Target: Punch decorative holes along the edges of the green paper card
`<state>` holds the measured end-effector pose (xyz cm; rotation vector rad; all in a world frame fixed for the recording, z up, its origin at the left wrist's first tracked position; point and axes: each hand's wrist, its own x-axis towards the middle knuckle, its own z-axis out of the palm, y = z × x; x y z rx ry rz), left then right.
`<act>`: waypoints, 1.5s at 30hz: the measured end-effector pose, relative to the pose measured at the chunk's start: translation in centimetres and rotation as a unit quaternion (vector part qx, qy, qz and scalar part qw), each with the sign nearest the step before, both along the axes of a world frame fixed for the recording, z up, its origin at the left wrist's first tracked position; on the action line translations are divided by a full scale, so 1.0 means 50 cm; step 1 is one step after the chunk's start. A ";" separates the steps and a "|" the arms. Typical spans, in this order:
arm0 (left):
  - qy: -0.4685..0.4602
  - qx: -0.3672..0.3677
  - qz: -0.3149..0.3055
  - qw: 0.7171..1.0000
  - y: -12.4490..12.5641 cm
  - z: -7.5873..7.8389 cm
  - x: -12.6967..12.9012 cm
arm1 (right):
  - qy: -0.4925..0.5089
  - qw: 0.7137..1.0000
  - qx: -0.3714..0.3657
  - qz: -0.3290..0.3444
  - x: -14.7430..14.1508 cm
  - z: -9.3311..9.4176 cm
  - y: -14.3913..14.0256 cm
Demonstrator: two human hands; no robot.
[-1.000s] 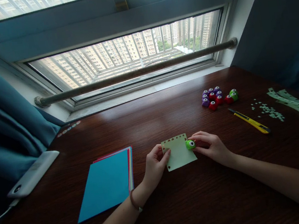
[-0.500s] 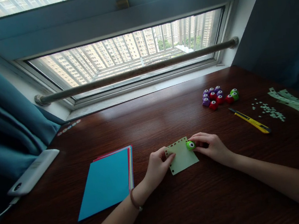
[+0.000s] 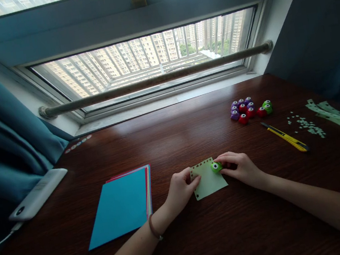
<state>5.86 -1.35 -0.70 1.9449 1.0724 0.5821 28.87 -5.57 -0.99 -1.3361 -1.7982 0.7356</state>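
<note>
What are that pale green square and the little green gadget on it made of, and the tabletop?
Pale green square: thin matte paper, lying flat, with shapes punched through it. Little green gadget: probably glossy moulded plastic. Tabletop: dark wood or wood-look veneer; grain lines show under a slight sheen.

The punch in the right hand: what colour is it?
Green punch, seen in the head view.

Paper stack [image 3: 121, 207] left of card [image 3: 210, 180] — knife [image 3: 285, 137] right.

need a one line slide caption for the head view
Right hand presses a green punch on a pale paper card steadied by the left hand.
</note>
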 end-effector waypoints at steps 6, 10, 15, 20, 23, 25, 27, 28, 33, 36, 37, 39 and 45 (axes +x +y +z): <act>0.031 0.024 0.006 0.999 -0.003 0.002 0.001 | 0.008 1.000 -0.011 0.006 -0.001 0.003 0.004; 0.044 0.041 0.016 0.998 -0.004 0.005 0.002 | 0.015 1.000 -0.015 0.023 0.002 0.006 0.005; 0.060 0.054 0.014 0.997 -0.005 0.006 0.002 | 0.012 0.999 -0.014 0.029 0.002 0.008 0.004; 0.089 0.067 0.001 0.994 -0.005 0.005 0.002 | 0.011 0.999 -0.015 0.030 0.002 0.008 0.002; 0.115 0.077 -0.004 0.990 -0.005 0.004 0.002 | 0.010 0.999 -0.017 0.032 0.003 0.007 0.002; 0.134 0.086 -0.006 0.987 -0.005 0.002 0.003 | 0.008 0.999 -0.019 0.032 0.002 0.007 0.002; 0.154 0.098 -0.006 0.983 -0.006 0.001 0.003 | 0.007 0.999 -0.020 0.031 0.002 0.006 0.002; 0.164 0.104 -0.005 0.981 -0.007 0.000 0.004 | 0.007 0.999 -0.020 0.031 0.001 0.006 0.002; 0.221 0.140 0.023 0.965 -0.018 -0.004 0.005 | 0.002 0.999 -0.020 0.032 0.000 0.006 0.003; 0.248 0.172 0.067 0.951 -0.025 -0.005 0.003 | -0.001 0.999 -0.018 0.032 0.001 0.006 0.003; 0.253 0.198 0.079 0.944 -0.026 -0.005 0.003 | -0.001 0.999 -0.017 0.031 0.001 0.006 0.003; 0.256 0.264 0.091 0.925 -0.028 -0.005 0.002 | -0.002 0.999 -0.014 0.031 0.001 0.006 0.002; 0.210 0.353 0.075 0.909 -0.027 -0.007 0.003 | -0.006 1.000 -0.005 0.030 0.001 0.007 0.001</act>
